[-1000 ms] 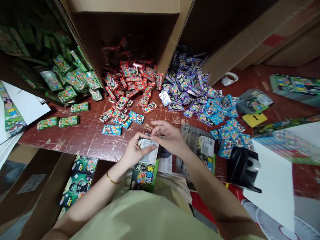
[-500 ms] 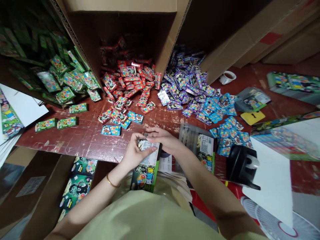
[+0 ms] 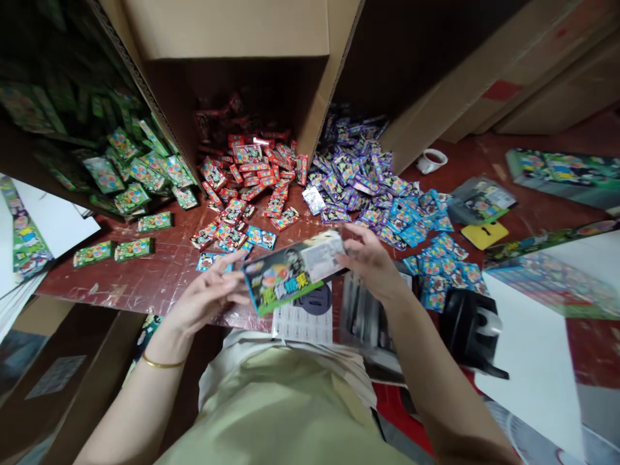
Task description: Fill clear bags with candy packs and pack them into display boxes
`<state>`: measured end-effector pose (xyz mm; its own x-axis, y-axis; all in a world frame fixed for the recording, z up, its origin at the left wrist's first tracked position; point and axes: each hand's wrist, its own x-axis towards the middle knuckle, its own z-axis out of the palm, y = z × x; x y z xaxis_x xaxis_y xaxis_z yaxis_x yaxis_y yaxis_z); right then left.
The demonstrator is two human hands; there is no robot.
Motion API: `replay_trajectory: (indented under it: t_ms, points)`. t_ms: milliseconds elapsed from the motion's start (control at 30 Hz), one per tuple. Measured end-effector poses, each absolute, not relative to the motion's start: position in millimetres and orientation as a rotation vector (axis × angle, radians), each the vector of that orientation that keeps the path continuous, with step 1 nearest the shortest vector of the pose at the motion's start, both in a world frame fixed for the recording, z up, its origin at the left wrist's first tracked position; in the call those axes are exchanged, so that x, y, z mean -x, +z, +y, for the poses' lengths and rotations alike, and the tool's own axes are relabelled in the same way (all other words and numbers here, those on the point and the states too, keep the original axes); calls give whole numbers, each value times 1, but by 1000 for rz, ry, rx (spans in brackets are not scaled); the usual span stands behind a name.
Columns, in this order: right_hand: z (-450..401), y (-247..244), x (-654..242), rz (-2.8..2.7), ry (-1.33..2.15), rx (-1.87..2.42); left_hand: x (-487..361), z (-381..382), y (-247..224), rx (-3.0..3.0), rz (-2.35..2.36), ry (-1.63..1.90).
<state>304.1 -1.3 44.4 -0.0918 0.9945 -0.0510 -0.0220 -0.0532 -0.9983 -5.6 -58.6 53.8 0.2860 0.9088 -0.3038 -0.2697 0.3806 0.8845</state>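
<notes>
Between my two hands is a black and green candy box [image 3: 293,268] with colourful print and a pale label, tilted up to the right. My left hand [image 3: 213,290] has its fingers at the box's left end. Its right end is gripped by my right hand [image 3: 365,258]. Below the box lies a sheet of small stickers [image 3: 303,323] with a dark round patch. Red packets [image 3: 256,168], purple packets [image 3: 351,171] and blue packets [image 3: 443,258] lie in heaps beyond and to the right.
Green packets [image 3: 140,171] spill from a cardboard box [image 3: 237,29] at left. Clear plastic cases [image 3: 363,316], a black tape dispenser [image 3: 469,329], a yellow card [image 3: 484,234] and a white cup [image 3: 431,160] are on the right.
The box has risen from near my lap and turned from upright to nearly sideways. My hands have moved apart to its two ends, and the sticker sheet is more exposed.
</notes>
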Motion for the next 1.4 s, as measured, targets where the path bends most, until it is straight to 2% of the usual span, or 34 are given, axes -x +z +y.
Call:
replay_trajectory:
  t_ms: [100, 233, 300, 467, 700, 800, 933, 1133, 1400]
  points:
    - [-22, 30, -298, -1024, 1383, 1156, -6, -54, 62, -692, 903, 1168]
    - [-65, 27, -270, -1001, 1569, 1120, -49, -54, 53, -591, 1200, 1510]
    - [-78, 35, -260, -1044, 1498, 1083, -63, -57, 49, -668, 1303, 1573]
    - [-79, 47, -240, -1137, 1036, 1123, -75, -77, 42, -1127, 1330, 1334]
    - [-90, 21, -214, -977, 880, 1186, -76, -87, 24, -1079, 1286, 1199]
    - [-92, 21, -210, -1082, 952, 1180, -77, -81, 25, -1120, 1229, 1261]
    - [-87, 28, -208, -1060, 865, 1119, -79, -78, 30, -1026, 1103, 1388]
    - [-79, 39, -217, -1024, 1132, 1128, -71, -80, 37, -1052, 1182, 1160]
    - [-59, 53, -237, -907, 1485, 1214, -72, -70, 48, -823, 1237, 1202]
